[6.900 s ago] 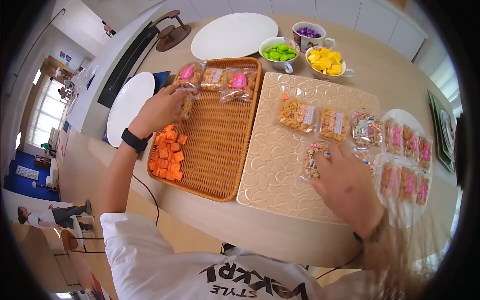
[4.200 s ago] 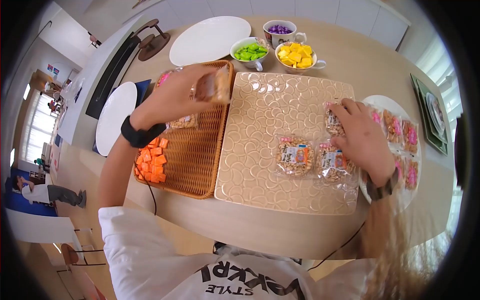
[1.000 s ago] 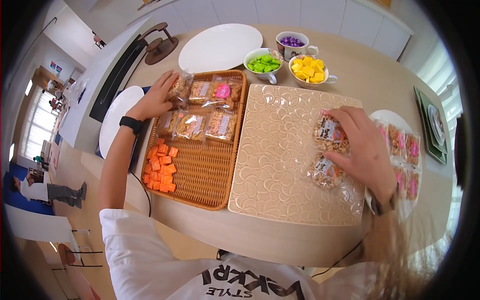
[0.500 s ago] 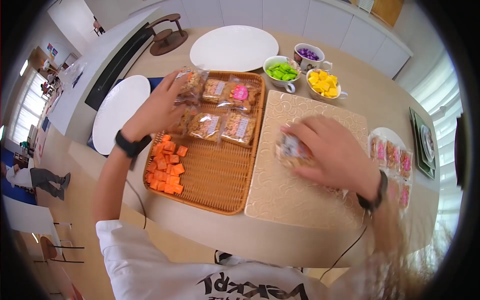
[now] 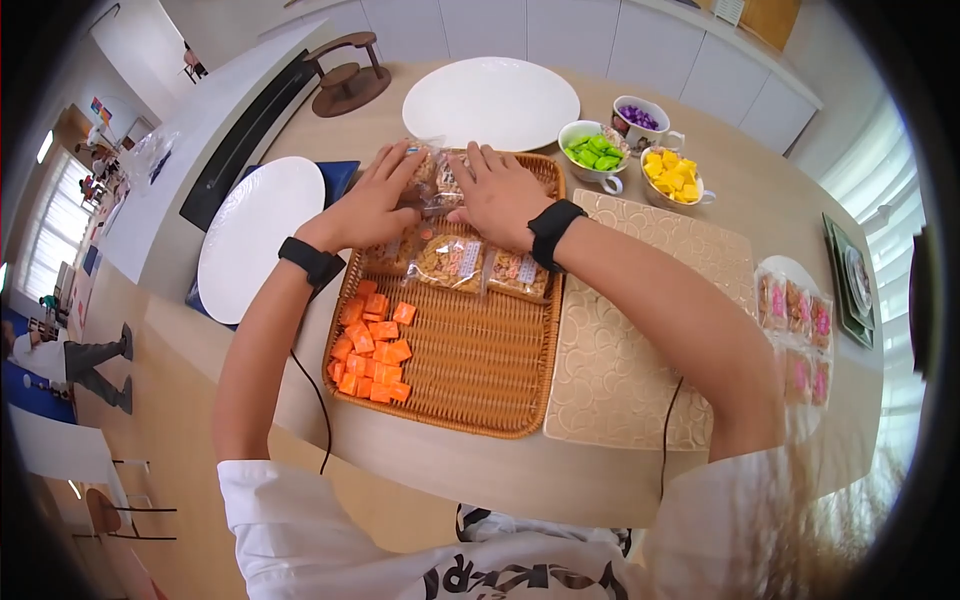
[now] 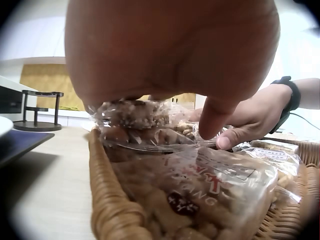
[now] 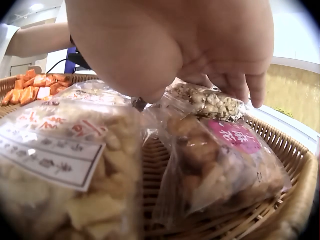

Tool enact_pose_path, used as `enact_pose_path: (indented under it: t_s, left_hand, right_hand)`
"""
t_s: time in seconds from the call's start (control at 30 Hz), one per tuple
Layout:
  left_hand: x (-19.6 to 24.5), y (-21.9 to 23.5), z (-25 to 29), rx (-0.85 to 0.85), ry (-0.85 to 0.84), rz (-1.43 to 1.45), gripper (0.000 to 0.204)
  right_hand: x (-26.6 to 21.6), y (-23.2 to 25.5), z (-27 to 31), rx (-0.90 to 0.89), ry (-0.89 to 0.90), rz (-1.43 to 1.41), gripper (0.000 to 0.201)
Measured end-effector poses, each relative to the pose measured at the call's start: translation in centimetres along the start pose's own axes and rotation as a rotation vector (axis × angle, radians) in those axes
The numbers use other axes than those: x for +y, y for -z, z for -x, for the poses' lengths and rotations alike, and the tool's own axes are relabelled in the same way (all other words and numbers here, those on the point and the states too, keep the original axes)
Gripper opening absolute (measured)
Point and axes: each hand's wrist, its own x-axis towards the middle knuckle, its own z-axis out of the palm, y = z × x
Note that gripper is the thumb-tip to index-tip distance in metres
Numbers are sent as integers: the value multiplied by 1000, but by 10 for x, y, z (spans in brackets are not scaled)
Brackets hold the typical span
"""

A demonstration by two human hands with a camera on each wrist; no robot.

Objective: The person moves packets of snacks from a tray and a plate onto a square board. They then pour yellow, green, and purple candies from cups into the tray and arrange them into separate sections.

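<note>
My left hand (image 5: 375, 210) is at the back left corner of the wicker basket (image 5: 450, 421), its fingers and thumb around a clear-wrapped puffed-grain packet (image 6: 137, 114) stacked on another packet. Beside it, my right hand (image 5: 500, 207) holds a second puffed-grain packet (image 7: 207, 101) on top of the back row, thumb on its near side. Below the hands, a second row holds a clear packet of golden snack pieces (image 5: 447, 262) and another labelled packet (image 5: 518, 273). A packet with a pink label (image 7: 235, 135) lies under the right hand. Orange-wrapped candies (image 5: 372, 350) fill the basket's left front.
A cream embossed board (image 5: 640, 350) lies right of the basket, under the right forearm. Cups of green (image 5: 593, 152), purple (image 5: 639, 118) and yellow candies (image 5: 670, 177) stand behind it. White plates (image 5: 490, 100) lie behind and left; pink-labelled packets (image 5: 795, 305) are far right.
Several packets have gone from the board into the basket. In the last second my right hand has swept left from the board to the basket's back row with a puffed-grain packet.
</note>
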Motion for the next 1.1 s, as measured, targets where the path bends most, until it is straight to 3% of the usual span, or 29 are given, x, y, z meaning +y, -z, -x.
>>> enact_pose_path:
  t_s: [0.07, 0.4, 0.5, 0.57, 0.7, 0.77, 0.83, 0.9, 0.97, 1.03, 1.1]
  left_hand:
    - [3, 3, 0, -7, -46, -7, 89]
    - [14, -2, 3, 50, -86, -156, 89]
    - [13, 0, 2, 37, 19, -194, 85]
    - [7, -3, 0, 48, 24, -213, 84]
    - [-6, 10, 4, 259, -97, -222, 73]
    - [28, 29, 7, 272, -85, -39, 71]
    - [76, 36, 9, 235, -64, -19, 71]
    - [114, 31, 10, 29, -114, 145, 71]
    - [148, 17, 15, -103, -341, -129, 64]
    - [194, 11, 15, -286, -547, 67, 56]
    - [210, -9, 34, -294, -604, 151, 53]
  right_hand:
    - [-1, 8, 2, -166, -30, -33, 90]
    - [-21, 27, -21, -393, -183, -22, 103]
    - [7, 63, -17, -394, -95, -167, 92]
    - [35, 72, 2, -196, -58, -146, 79]
    - [60, 143, 120, -232, -115, -186, 56]
    - [69, 163, 183, -346, -144, -101, 52]
    - [76, 164, 250, -196, -99, -151, 47]
    - [59, 177, 281, -345, -308, -206, 51]
    - [40, 176, 302, -364, -345, -162, 54]
    - [28, 165, 309, -343, -329, -134, 57]
    - [25, 155, 315, -277, -333, -67, 69]
